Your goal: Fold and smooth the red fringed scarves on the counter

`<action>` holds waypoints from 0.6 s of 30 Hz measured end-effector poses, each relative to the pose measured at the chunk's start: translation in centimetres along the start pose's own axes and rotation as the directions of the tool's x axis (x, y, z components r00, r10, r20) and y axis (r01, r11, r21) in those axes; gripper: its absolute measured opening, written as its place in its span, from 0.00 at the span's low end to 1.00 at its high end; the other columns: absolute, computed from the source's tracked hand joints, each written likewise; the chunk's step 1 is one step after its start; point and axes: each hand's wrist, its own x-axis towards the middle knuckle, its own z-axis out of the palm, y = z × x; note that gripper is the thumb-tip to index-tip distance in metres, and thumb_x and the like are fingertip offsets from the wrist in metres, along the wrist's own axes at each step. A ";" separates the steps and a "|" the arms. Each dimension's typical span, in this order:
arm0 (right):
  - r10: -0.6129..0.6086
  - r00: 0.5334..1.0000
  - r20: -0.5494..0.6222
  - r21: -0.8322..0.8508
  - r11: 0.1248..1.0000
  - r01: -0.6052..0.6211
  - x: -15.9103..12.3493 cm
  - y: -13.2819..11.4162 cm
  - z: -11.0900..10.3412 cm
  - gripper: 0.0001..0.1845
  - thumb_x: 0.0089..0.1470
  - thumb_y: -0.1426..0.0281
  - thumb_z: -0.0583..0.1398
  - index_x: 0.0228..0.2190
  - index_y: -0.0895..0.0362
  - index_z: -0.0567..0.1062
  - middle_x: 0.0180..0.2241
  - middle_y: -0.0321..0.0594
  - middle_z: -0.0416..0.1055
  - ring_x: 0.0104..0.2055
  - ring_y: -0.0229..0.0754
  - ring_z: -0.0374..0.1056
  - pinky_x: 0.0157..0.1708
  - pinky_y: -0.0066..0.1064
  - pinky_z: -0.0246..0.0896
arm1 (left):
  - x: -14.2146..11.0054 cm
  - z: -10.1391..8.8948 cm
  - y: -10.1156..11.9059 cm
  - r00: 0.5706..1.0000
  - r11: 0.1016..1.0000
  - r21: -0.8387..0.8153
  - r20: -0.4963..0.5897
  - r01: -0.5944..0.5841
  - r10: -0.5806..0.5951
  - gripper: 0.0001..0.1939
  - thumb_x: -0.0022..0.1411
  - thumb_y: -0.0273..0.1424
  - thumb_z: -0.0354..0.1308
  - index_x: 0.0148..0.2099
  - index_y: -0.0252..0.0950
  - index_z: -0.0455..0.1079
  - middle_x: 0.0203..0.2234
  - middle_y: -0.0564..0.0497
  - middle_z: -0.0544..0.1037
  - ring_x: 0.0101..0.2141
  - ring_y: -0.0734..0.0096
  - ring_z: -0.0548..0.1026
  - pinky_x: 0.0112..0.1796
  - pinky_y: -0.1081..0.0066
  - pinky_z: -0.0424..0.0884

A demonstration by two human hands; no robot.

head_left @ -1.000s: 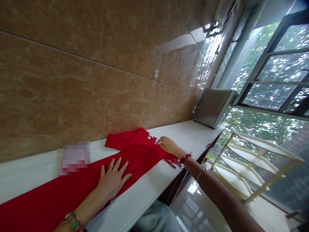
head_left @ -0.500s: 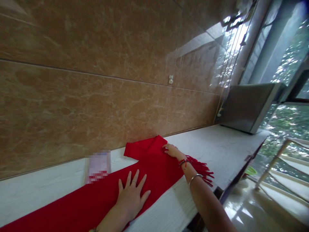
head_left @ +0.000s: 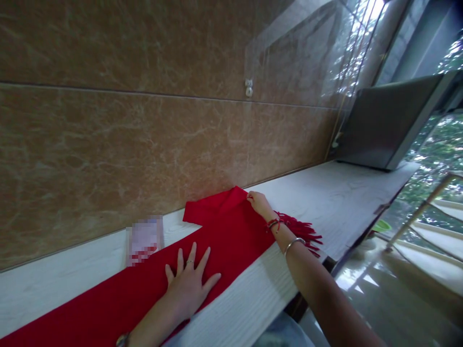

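Observation:
A long red scarf (head_left: 231, 231) lies along a white wood-grain counter (head_left: 318, 202), its far end folded up toward the wall and its red fringe (head_left: 302, 231) spread to the right. My left hand (head_left: 190, 284) lies flat on the scarf with fingers spread, a ring on one finger. My right hand (head_left: 258, 202) reaches to the far corner of the scarf and pinches the cloth's edge there. Red cord bracelets and a silver bangle circle my right wrist.
A brown marble-tiled wall (head_left: 144, 120) rises right behind the counter, with a small white hook (head_left: 248, 87) on it. A grey box-like appliance (head_left: 383, 125) stands at the counter's far right end. A small blurred card (head_left: 144, 238) lies by the wall. A pale rack (head_left: 427, 212) stands beyond the counter's edge.
My right hand moved from the fringe over the scarf to its far corner by the wall and took hold of the cloth. The left hand stayed flat. The view swung left.

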 end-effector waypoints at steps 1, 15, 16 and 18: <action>-0.003 1.000 -0.021 0.016 1.000 0.003 0.0 -0.2 0.0 0.08 0.52 0.76 0.52 0.31 0.59 0.71 0.34 0.43 0.72 0.37 0.39 0.65 0.37 0.26 0.54 | 0.4 -0.5 -0.1 1.000 1.000 -0.005 -0.010 0.002 -0.002 0.33 0.56 0.52 0.39 0.61 0.47 0.43 0.61 0.44 0.39 0.57 0.38 0.37 0.47 0.36 0.45; -0.012 0.990 -0.138 0.078 0.997 0.023 0.2 -0.2 -1.5 0.09 0.50 0.76 0.53 0.33 0.60 0.72 0.33 0.43 0.72 0.36 0.39 0.66 0.38 0.27 0.57 | 12.4 -5.9 -0.3 0.955 0.958 -0.188 -0.244 -0.217 0.169 0.10 0.55 0.25 0.51 0.39 0.32 0.70 0.34 0.48 0.76 0.35 0.72 0.73 0.37 0.76 0.66; -0.014 0.989 -0.145 0.068 0.997 0.024 0.1 -0.3 -1.6 0.10 0.50 0.77 0.54 0.35 0.61 0.71 0.36 0.45 0.71 0.39 0.40 0.65 0.40 0.29 0.56 | 12.3 -5.7 -0.3 0.953 0.962 -0.179 -0.258 -0.208 0.159 0.11 0.55 0.24 0.50 0.40 0.32 0.70 0.34 0.47 0.76 0.35 0.71 0.73 0.37 0.75 0.66; -0.011 0.986 -0.168 0.048 0.999 0.020 -0.1 -0.5 -2.2 0.15 0.49 0.77 0.54 0.41 0.63 0.69 0.42 0.49 0.68 0.46 0.43 0.61 0.45 0.31 0.54 | 11.9 -5.3 0.1 0.948 0.969 -0.163 -0.289 -0.184 0.132 0.14 0.55 0.24 0.49 0.45 0.31 0.67 0.36 0.43 0.74 0.38 0.67 0.72 0.40 0.71 0.65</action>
